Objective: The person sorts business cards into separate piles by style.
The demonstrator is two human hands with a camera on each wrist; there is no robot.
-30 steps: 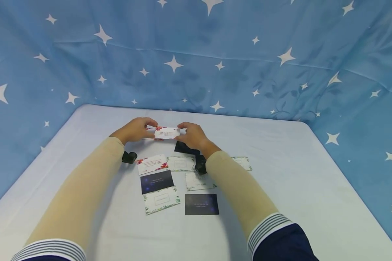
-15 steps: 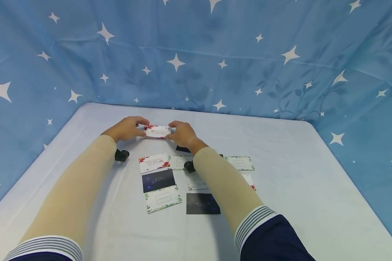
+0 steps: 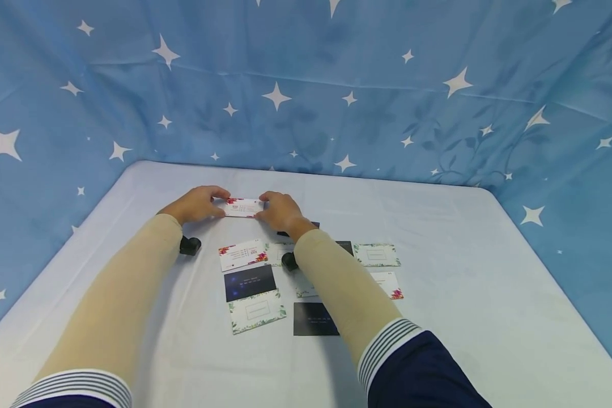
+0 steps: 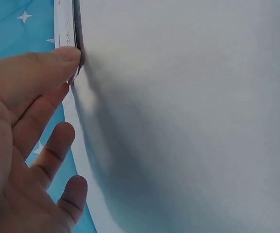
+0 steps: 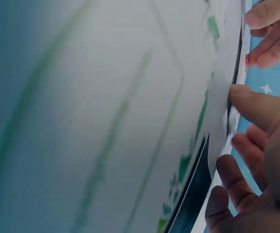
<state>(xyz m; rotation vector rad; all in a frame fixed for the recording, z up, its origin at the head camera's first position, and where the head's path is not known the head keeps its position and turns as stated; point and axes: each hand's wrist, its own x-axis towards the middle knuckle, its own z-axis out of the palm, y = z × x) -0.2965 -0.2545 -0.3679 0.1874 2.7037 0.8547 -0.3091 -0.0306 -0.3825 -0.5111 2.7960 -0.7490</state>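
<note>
Card (image 3: 243,208) pinched by your left hand (image 3: 196,204) at its left end and right hand (image 3: 280,212) at its right should square up under light, even pressure.

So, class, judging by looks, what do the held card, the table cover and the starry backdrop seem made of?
Held card: probably stiff printed cardstock, flat with crisp edges; its finish is hard to tell.
Table cover: likely cloth, matte, showing soft creases.
Starry backdrop: seemingly printed fabric, dull-finished, with folds and ripples; thin plastic isn't ruled out.
</note>
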